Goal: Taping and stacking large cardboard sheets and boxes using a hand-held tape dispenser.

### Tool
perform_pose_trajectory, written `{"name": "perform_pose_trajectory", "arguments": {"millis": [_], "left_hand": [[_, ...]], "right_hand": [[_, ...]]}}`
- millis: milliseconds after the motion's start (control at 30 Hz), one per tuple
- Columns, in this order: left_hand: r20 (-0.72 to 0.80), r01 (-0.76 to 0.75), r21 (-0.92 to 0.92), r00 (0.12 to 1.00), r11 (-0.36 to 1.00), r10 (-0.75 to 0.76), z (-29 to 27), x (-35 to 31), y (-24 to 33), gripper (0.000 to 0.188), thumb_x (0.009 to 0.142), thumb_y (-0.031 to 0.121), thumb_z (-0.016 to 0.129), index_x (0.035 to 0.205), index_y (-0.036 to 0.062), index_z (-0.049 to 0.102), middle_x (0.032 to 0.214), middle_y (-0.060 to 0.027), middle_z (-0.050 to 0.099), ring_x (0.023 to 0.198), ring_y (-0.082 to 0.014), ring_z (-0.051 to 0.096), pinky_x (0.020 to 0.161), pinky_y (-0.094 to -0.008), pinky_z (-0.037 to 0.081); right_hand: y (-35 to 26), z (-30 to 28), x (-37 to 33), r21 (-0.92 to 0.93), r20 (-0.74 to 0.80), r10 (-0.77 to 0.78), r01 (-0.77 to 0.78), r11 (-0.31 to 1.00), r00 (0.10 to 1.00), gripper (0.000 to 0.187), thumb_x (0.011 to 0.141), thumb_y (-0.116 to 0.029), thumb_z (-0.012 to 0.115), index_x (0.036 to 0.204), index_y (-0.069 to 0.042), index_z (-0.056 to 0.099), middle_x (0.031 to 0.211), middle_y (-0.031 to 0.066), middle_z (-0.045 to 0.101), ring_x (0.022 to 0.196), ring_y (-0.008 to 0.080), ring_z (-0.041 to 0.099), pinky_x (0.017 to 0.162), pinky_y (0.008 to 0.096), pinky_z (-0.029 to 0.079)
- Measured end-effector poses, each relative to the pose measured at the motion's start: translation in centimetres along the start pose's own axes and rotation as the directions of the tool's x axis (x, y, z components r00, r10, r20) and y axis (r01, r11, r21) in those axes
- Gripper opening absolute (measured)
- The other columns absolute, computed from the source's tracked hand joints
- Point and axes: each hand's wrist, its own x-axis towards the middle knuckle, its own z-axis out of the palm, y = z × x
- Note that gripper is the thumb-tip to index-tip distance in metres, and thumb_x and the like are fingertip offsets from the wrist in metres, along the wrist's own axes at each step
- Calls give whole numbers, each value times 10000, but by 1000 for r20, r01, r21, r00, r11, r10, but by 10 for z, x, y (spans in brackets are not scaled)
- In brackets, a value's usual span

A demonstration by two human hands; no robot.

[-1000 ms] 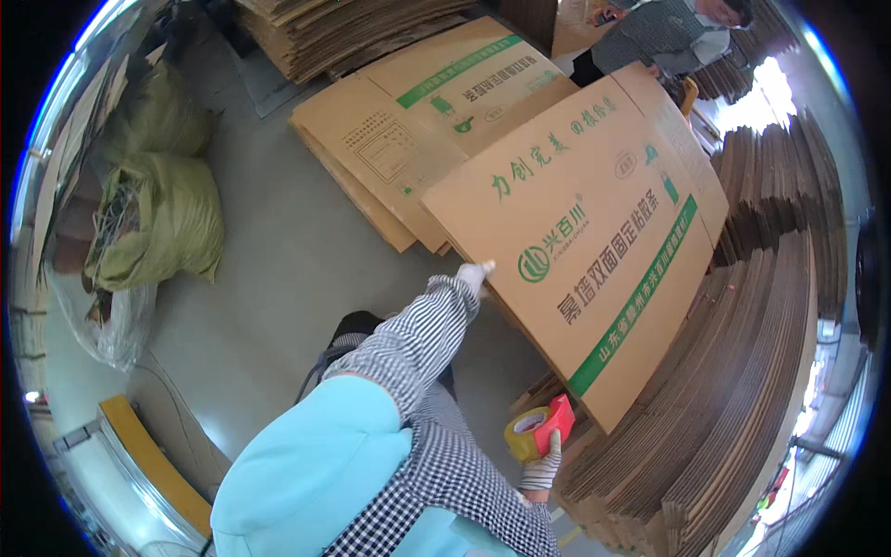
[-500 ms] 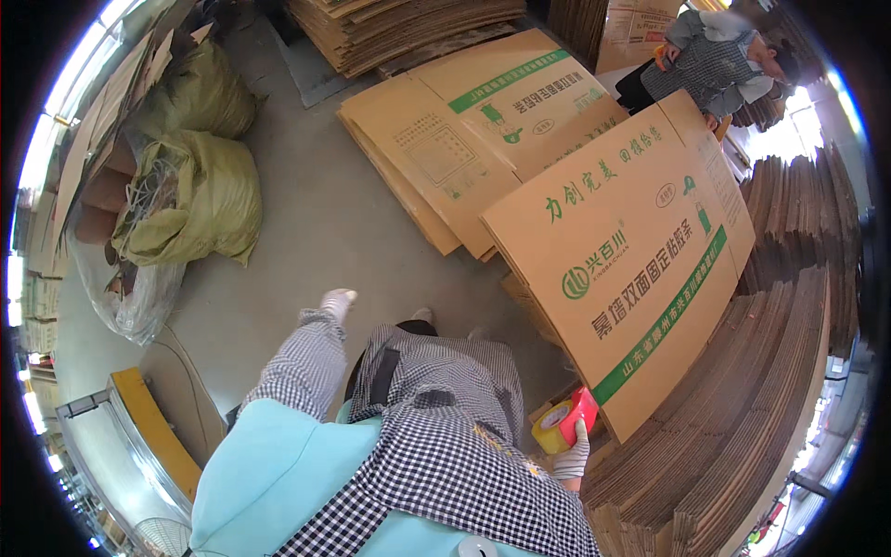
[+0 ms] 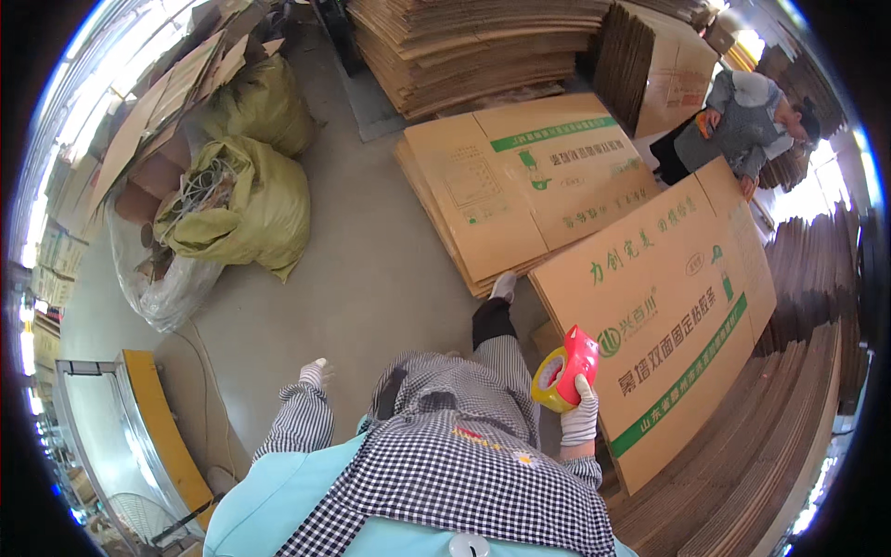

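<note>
My right hand, in a white striped glove, is closed round a red tape dispenser that carries a roll of yellow tape. The dispenser is held up just left of a large stack of flat printed cardboard. Over the grey floor at my left side hangs my left hand, also gloved. It holds nothing, and its fingers look loosely bent and apart.
Another flat cardboard pile lies ahead, with a taller stack behind it. Edge-on cardboard fills the right side. Green sacks stand at left, above a yellow-edged machine. A co-worker stands at far right.
My right hand has risen and moved forward with the tape dispenser. My left hand has swung back toward me. One foot has stepped forward near the cardboard, and the whole view has shifted.
</note>
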Motion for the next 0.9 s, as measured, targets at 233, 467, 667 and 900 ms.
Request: {"name": "perform_pose_trajectory", "arguments": {"millis": [233, 467, 667, 900], "left_hand": [[66, -165, -153, 982, 974, 177, 69, -61, 83, 479, 956, 296, 559, 1347, 28, 494, 1370, -202, 554, 1231, -362, 547, 1006, -469, 467], [26, -284, -77, 958, 956, 286, 140, -9, 141, 506, 924, 310, 640, 1334, 38, 525, 1233, -154, 634, 1129, -295, 600, 931, -430, 486], [591, -555, 122, 707, 823, 389, 365, -61, 151, 400, 936, 271, 655, 1251, 27, 619, 1105, -97, 693, 1005, -203, 646, 888, -341, 498], [704, -582, 152, 631, 799, 326, 408, -61, 83, 311, 964, 208, 634, 1193, -1, 653, 1021, -97, 717, 901, -192, 674, 845, -315, 538]], "right_hand": [[20, -43, 30, 41, -60, -62, 65, 997, 996, 599, 805, -240, 761, 1316, -31, 530, 1176, 85, 629, 1074, 254, 616, 979, 409, 492], [14, -32, -40, 65, -171, -142, 155, 986, 975, 557, 798, -276, 768, 1244, -2, 575, 1107, 84, 650, 1014, 222, 626, 952, 373, 495], [55, -79, -117, 81, -304, -65, 93, 992, 951, 530, 803, -328, 743, 1196, -5, 593, 1050, 86, 663, 982, 226, 636, 931, 371, 501], [88, -93, -150, 58, -403, -14, 41, 997, 915, 531, 808, -321, 732, 1202, 8, 595, 1031, 99, 674, 977, 233, 640, 913, 362, 501]]}}
